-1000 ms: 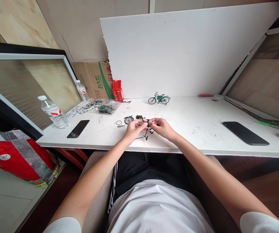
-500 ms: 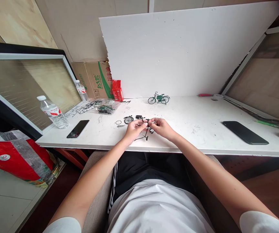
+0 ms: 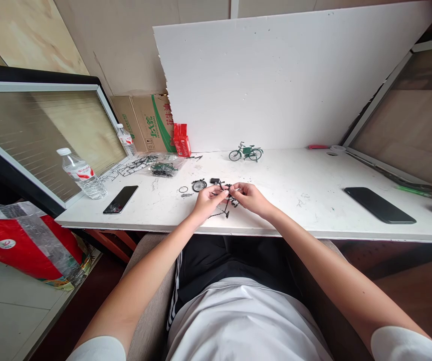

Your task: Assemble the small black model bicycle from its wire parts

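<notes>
A dark model bicycle frame (image 3: 227, 214) is between my hands, low over the white table, partly hidden by my fingers. My left hand (image 3: 209, 200) pinches it from the left, thumb and fingertips closed. From the right, my right hand (image 3: 251, 198) closes on the same frame, its fingertips almost touching the left ones. Just beyond my left hand lie a small spoked wheel (image 3: 199, 185), a thin ring (image 3: 183, 189) and a black block-like part (image 3: 215, 180). Farther back stands an assembled green model bicycle (image 3: 246, 152).
Left of my hands are a phone (image 3: 121, 199), a water bottle (image 3: 82, 173), a plastic bag of green parts (image 3: 164, 168) and dark part sprues (image 3: 137, 165). A red box (image 3: 182, 140) stands behind. Another phone (image 3: 379, 205) lies at the right, and a white board (image 3: 276, 80) leans at the back.
</notes>
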Available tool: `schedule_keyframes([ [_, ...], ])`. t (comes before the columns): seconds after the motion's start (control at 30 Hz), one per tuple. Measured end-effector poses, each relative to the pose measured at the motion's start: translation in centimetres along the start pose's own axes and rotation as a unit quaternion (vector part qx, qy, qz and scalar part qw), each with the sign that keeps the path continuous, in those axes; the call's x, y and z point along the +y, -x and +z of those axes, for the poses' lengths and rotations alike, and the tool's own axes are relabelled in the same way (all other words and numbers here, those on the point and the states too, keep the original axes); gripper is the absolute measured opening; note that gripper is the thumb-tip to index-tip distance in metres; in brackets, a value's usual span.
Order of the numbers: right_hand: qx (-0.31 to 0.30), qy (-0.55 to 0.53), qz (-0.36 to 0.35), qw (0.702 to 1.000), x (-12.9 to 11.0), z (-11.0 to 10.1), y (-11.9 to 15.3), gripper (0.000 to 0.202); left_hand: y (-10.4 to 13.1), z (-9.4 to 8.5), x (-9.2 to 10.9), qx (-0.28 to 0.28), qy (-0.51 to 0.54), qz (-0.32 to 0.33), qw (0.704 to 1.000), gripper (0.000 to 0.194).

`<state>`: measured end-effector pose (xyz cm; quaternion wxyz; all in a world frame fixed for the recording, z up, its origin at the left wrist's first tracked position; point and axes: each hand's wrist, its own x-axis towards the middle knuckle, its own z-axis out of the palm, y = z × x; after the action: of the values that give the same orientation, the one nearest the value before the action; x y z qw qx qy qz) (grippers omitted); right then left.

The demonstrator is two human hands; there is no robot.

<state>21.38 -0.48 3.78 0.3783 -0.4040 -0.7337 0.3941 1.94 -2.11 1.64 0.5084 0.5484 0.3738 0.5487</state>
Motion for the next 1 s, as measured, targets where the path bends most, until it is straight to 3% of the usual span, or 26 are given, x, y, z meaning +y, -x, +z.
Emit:
schedule_keyframes([
  [1.0,-0.007,-0.019,0.012,1.0,-0.17,0.29,0.23,0.049,-0.1,-0.19,-0.64,-0.004,-0.039,-0.011,0.999,0.038],
])
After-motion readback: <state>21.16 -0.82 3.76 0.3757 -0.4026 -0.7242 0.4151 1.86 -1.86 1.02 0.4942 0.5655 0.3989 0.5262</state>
